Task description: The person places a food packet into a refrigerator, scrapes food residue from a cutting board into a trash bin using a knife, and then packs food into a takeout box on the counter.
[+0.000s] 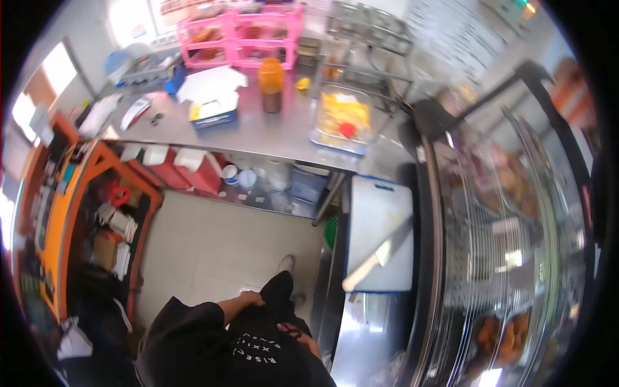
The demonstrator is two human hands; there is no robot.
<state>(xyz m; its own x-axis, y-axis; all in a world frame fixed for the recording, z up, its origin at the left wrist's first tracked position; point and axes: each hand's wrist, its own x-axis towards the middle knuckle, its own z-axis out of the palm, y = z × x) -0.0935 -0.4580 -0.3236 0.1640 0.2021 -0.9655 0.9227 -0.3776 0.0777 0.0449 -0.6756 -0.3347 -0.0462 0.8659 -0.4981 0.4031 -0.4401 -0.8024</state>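
Note:
My left hand hangs low in front of my body, against my dark trousers. Its fingers are small and blurred, so their grip is unclear. My right hand rests at the front of my black shirt, by something dark and thin that I cannot make out. To the right, a large knife with a pale handle lies slantwise on a white cutting board. Neither hand touches the knife or the board.
A steel table carries an orange-topped bottle, a tub of yellow food and pink racks. A glass display case borders the right. An orange shelf unit stands left of the tiled floor.

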